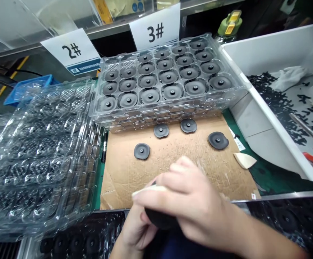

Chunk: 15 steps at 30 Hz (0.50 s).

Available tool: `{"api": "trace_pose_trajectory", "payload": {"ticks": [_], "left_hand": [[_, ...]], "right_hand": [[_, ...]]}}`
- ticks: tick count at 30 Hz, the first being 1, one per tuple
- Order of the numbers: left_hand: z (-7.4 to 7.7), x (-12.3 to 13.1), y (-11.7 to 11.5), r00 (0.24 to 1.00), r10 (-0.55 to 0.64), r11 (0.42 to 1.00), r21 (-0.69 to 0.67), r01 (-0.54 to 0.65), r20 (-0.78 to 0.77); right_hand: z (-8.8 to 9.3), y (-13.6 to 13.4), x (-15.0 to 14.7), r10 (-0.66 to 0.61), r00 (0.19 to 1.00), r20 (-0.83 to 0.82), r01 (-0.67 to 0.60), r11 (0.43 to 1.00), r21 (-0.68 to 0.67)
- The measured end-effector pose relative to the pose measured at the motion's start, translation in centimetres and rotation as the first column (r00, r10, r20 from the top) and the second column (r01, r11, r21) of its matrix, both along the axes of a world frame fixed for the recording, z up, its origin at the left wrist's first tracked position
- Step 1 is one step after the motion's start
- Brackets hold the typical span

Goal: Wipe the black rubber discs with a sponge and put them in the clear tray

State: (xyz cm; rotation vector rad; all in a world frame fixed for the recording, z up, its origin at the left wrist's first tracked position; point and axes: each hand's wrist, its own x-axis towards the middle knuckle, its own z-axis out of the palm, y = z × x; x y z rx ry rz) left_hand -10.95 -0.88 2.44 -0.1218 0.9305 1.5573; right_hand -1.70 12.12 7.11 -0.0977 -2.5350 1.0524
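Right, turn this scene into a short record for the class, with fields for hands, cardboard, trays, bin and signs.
Left hand: holds a dark part
Right hand: closed over that part
Cardboard: four black discs, lying apart
Back tray: clear, discs in most cells
Left trays: clear, stacked
Bin: white, at right; black pieces, pale glove inside
Left sign: 2#
Right sign: 3#

I can read "2#" in big blk type on the L white sign (56, 46), "3#" on the R white sign (142, 34), both at the metal rail (113, 28). Sm. print on the blue strip (87, 66) under "2#" too blurry; ditto marks on a white slip (239, 143) nr the bin (275, 147)
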Motion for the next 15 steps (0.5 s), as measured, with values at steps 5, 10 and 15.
{"api": "trace_pose_trajectory", "payload": {"ticks": [5, 10, 15], "left_hand": [[-0.2, -1.2, -0.9, 0.996, -0.020, 0.991, 0.133, 0.009, 0.082], [-0.9, -1.4, -0.9, 0.980, -0.044, 0.961, 0.277, -0.011, 0.192], [-1.1, -1.3, -0.5, 0.973, -0.037, 0.946, 0.321, -0.039, 0.226]], "right_hand": [[-5.5, 2.7, 3.2, -0.240, 0.932, 0.273, 0.300, 0.932, -0.205], [-12.5, 1.5, 6.0, -0.440, 0.806, 0.396, 0.485, 0.874, -0.017], [-14.6, -0.4, 6.8, -0.539, 0.772, 0.338, 0.528, 0.839, 0.131]]}}
